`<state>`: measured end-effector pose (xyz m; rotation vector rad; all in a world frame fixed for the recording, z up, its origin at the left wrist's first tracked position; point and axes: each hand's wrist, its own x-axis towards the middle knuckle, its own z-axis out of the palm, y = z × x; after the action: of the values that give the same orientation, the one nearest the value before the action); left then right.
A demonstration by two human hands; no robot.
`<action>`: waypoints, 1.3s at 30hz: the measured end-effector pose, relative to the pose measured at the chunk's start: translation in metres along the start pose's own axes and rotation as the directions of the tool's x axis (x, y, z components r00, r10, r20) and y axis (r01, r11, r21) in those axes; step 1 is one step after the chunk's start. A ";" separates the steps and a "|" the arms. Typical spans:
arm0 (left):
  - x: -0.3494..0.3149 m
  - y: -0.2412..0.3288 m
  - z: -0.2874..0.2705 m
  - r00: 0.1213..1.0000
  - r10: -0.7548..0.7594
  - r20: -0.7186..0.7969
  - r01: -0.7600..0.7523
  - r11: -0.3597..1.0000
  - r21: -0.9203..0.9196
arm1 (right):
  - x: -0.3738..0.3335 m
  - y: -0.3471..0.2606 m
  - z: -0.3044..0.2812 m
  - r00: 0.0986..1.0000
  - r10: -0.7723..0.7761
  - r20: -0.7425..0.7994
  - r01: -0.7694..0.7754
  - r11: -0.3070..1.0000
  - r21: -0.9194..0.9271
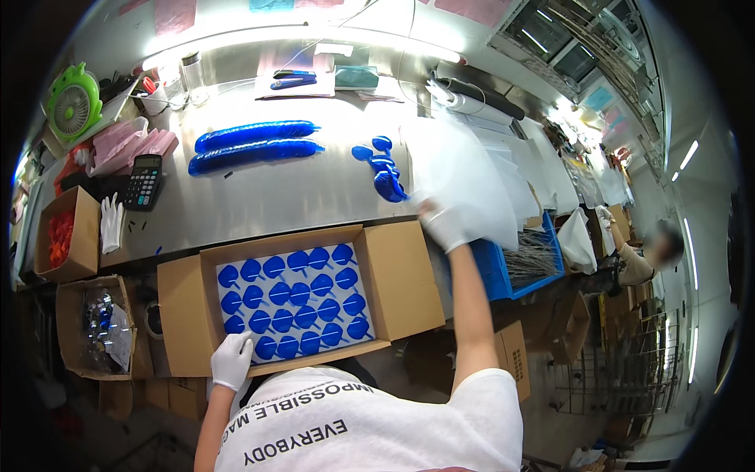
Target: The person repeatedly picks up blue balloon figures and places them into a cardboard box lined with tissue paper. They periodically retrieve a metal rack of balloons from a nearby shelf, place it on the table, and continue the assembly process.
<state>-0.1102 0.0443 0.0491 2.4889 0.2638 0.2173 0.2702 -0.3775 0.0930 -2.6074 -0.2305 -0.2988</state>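
An opened cardboard box (405,275) stands in front of me, with rows of blue, round-headed pieces (300,294) on a white sheet inside it. My left hand (232,359), in a white glove, is closed at the box's near left edge. Out to the right, my right hand (443,224), also gloved and smeared by motion, grips a thin white sheet (460,169) by its near left edge. That sheet is blurred too, above a pile of white sheets. Beside it on the metal table lie several loose blue pieces (384,167).
Two long blue stacks (255,148), a calculator (144,182) and white gloves (112,223) lie on the table (338,189). Smaller boxes stand left, one holding red pieces (60,236). A blue crate (497,275) of thin grey strands sits right. Another person (638,263) is at far right.
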 end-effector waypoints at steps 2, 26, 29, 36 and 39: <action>0.009 -0.020 0.020 0.980 -0.162 0.111 0.192 0.912 -0.362 | -0.058 -0.064 0.045 0.872 -0.481 0.086 0.437 0.847 0.303; 0.079 -0.030 0.044 0.867 -0.410 -0.282 0.298 0.882 -0.365 | -0.182 -0.136 0.148 0.647 0.100 0.756 -0.494 0.810 0.316; 0.067 -0.005 0.019 0.921 0.129 -0.367 -0.120 0.992 0.047 | -0.176 -0.133 0.143 0.680 0.102 0.726 -0.435 0.853 0.288; 0.089 -0.008 0.058 0.940 0.121 0.320 -0.240 0.900 0.363 | -0.167 -0.149 0.160 0.667 -0.028 0.744 -0.326 0.888 0.325; 0.094 0.000 0.065 0.927 0.193 0.321 -0.299 0.897 0.324 | -0.163 -0.133 0.169 0.716 -0.121 0.687 -0.156 0.932 0.326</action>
<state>-0.0058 0.0302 0.0058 2.8838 -0.1531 -0.0980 0.1123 -0.1962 -0.0301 -2.2189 -0.4671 0.7147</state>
